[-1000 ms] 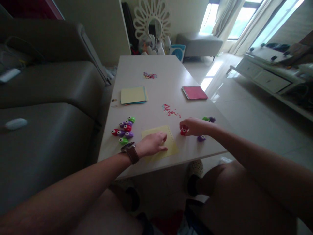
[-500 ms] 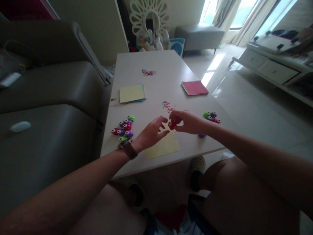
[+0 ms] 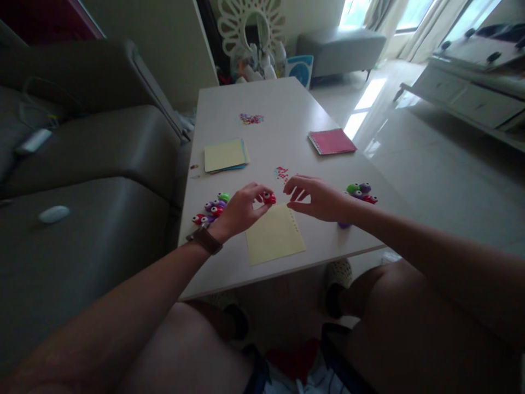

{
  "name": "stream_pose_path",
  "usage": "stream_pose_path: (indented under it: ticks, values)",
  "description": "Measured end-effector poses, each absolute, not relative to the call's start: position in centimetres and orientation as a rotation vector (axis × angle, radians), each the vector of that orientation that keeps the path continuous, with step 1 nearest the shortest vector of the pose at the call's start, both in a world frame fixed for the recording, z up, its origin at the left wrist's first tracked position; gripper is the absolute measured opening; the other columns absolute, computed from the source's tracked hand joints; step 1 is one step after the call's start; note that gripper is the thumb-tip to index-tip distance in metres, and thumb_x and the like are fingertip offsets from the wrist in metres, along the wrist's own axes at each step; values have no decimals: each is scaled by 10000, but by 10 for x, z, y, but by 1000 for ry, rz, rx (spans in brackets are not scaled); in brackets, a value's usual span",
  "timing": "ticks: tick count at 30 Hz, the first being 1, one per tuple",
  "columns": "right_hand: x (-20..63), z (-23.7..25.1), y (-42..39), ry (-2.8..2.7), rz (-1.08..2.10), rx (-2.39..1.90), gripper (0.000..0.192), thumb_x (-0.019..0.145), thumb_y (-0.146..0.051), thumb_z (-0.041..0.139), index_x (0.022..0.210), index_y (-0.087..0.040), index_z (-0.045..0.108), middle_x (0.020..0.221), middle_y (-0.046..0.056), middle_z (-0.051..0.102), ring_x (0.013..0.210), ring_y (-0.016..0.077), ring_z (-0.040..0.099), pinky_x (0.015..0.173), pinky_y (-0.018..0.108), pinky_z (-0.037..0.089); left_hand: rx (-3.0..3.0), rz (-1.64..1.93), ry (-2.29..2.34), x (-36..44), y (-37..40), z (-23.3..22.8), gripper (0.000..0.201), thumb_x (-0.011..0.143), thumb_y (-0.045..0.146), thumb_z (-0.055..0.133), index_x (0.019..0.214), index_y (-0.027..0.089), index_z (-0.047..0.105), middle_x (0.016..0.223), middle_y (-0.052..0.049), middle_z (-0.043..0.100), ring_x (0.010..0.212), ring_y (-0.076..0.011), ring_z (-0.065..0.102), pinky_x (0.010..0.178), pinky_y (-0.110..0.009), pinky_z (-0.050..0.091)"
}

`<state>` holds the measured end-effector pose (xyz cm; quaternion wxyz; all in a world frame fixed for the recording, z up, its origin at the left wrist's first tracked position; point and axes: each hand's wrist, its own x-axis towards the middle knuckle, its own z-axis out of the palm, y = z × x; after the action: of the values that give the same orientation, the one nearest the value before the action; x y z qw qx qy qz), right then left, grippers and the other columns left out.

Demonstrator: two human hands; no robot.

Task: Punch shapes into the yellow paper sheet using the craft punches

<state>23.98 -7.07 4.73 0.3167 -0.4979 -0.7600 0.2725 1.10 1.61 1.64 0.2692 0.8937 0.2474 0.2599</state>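
Head view: left hand (image 3: 241, 210) pinches an unlabelled red punch (image 3: 269, 198) above yellow paper (image 3: 274, 234); right hand (image 3: 315, 197) hovers open-fingered, released.

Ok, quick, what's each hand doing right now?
Left hand: shut on the red punch.
Right hand: open, holding nothing, beside the punch.

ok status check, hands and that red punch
Left hand pinching red punch at top edge of yellow sheet. Right hand open, beside it, not touching. Nothing between them.
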Motion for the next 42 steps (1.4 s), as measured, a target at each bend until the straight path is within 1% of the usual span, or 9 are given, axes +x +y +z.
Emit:
stream_pose_path:
  ticks: [7,10,14,22,27,31,34,37,42]
  values:
    - [246,48,-70,-2047,649,-1345,137,821,-142,636,949,-174,599,942,58,648,788,155,619,699,297,511,2367,376,1256,-15,47,11,183,820,274,760,988,207,735,944,-63,771,827,-213,688,736,-320,511]
    - [249,47,-70,-2020,647,-1371,121,818,-141,639,928,-175,600,949,62,657,782,153,622,690,292,510,2391,298,1407,-21,49,11,182,803,312,754,965,229,752,959,-75,781,882,-255,700,741,-344,510]
    - [251,50,-71,-2011,662,-1442,104,820,-155,640,916,-177,607,946,66,660,792,160,625,686,291,504,2427,215,1545,-25,49,11,182,779,348,743,935,256,756,911,-79,777,838,-288,694,680,-370,497]
    - [256,53,-73,-2018,677,-1457,95,825,-170,641,919,-172,626,921,66,660,776,162,625,674,288,491,2540,153,1574,-29,58,3,165,749,303,731,906,255,724,815,-84,739,680,-241,645,590,-336,462]
    - [258,55,-75,-2008,690,-1513,75,829,-175,642,902,-179,625,900,58,662,783,160,625,685,286,488,2583,186,1524,-29,58,1,163,777,265,695,938,236,691,942,-94,730,757,-244,647,620,-338,472]
    - [260,59,-76,-1989,704,-1568,57,819,-180,642,874,-177,624,886,57,665,783,161,626,702,292,494,2655,285,1460,-19,47,5,293,804,243,668,1096,219,664,1137,-116,665,791,-233,646,636,-340,486]
    - [268,64,-73,-1969,686,-1619,55,823,-211,643,866,-178,635,867,58,669,782,169,626,702,305,495,2676,347,1221,-6,30,10,312,805,214,687,1114,204,644,1138,-95,639,787,-201,640,673,-326,507]
    - [286,74,-69,-1882,606,-1745,73,833,-247,642,854,-178,653,824,57,665,745,175,615,671,324,487,2647,289,914,6,8,13,195,847,179,659,1041,191,645,1101,-70,652,725,-158,632,688,-312,511]
    - [321,83,-65,-1699,416,-2048,128,835,-286,660,872,-176,715,787,59,656,696,180,586,627,347,451,2671,178,587,16,-29,17,130,883,192,653,1013,207,652,1015,-52,697,871,-219,674,771,-349,522]
